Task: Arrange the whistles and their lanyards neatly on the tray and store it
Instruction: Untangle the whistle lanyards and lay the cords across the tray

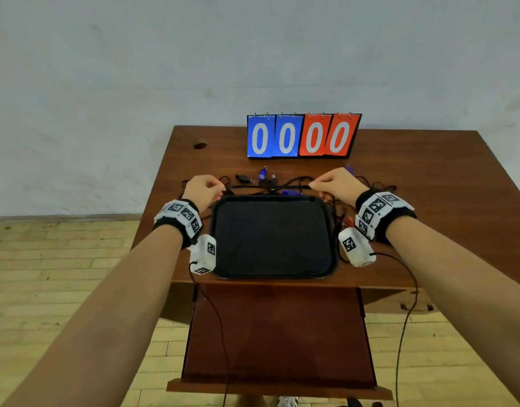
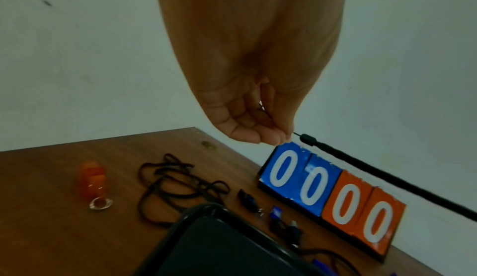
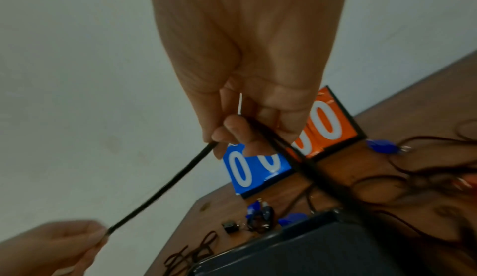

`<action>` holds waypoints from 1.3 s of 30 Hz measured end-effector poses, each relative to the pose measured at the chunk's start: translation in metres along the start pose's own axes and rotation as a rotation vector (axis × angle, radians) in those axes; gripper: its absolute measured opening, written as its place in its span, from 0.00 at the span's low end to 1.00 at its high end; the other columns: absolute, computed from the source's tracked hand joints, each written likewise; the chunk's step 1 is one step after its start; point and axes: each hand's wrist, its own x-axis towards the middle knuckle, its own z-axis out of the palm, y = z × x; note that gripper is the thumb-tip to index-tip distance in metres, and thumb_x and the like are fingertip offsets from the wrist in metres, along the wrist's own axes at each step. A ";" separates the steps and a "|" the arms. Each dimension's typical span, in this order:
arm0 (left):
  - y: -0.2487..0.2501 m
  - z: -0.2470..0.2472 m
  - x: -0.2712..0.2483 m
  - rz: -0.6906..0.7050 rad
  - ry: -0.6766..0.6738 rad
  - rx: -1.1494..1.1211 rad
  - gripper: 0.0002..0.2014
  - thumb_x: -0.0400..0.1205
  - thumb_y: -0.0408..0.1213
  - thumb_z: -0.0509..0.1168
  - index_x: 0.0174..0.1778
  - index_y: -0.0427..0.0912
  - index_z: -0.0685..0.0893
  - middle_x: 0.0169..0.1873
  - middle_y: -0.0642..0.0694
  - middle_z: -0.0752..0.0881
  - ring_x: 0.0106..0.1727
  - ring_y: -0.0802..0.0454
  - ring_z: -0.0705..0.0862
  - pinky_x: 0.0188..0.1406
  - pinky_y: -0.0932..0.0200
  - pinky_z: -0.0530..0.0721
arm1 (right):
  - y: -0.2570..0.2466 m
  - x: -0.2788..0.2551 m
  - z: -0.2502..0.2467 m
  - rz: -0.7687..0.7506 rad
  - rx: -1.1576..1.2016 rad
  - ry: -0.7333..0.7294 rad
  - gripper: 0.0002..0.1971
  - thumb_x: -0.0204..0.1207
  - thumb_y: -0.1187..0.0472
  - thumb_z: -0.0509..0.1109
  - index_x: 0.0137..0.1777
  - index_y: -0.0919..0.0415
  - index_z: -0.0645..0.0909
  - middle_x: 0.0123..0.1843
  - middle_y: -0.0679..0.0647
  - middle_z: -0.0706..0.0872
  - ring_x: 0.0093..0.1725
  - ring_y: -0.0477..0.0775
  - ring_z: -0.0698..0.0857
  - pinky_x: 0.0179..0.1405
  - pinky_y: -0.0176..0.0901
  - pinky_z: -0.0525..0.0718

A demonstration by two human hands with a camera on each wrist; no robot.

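Observation:
A black lanyard is stretched taut between my two hands above the far rim of the empty black tray. My left hand pinches its left end, and my right hand pinches the other end, with the slack trailing past the fingers. On the table beyond the tray lie a black whistle, blue whistles and loose black cords. An orange whistle lies to the left in the left wrist view.
A blue and red flip scoreboard reading 0000 stands at the back of the brown wooden table. More tangled cords lie right of the tray. A pulled-out shelf sits below the table's front edge.

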 end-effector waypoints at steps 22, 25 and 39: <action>-0.126 0.034 0.095 -0.205 -0.062 0.190 0.05 0.80 0.37 0.66 0.43 0.43 0.86 0.38 0.45 0.85 0.45 0.48 0.82 0.48 0.55 0.78 | 0.146 0.105 0.042 0.412 0.141 0.331 0.04 0.78 0.71 0.66 0.47 0.67 0.83 0.30 0.56 0.81 0.18 0.38 0.80 0.20 0.23 0.78; -0.128 0.041 0.095 -0.224 -0.027 0.187 0.05 0.80 0.38 0.66 0.43 0.43 0.87 0.38 0.44 0.86 0.45 0.48 0.84 0.48 0.56 0.80 | 0.153 0.110 0.045 0.401 0.095 0.371 0.03 0.77 0.69 0.68 0.45 0.65 0.83 0.29 0.55 0.83 0.19 0.40 0.80 0.22 0.29 0.79; -0.117 0.051 0.078 -0.259 0.132 0.231 0.07 0.80 0.38 0.65 0.48 0.39 0.85 0.49 0.41 0.87 0.52 0.43 0.83 0.53 0.51 0.81 | 0.164 0.101 0.041 0.276 0.030 0.440 0.03 0.73 0.61 0.70 0.43 0.55 0.85 0.38 0.54 0.87 0.41 0.53 0.86 0.53 0.51 0.86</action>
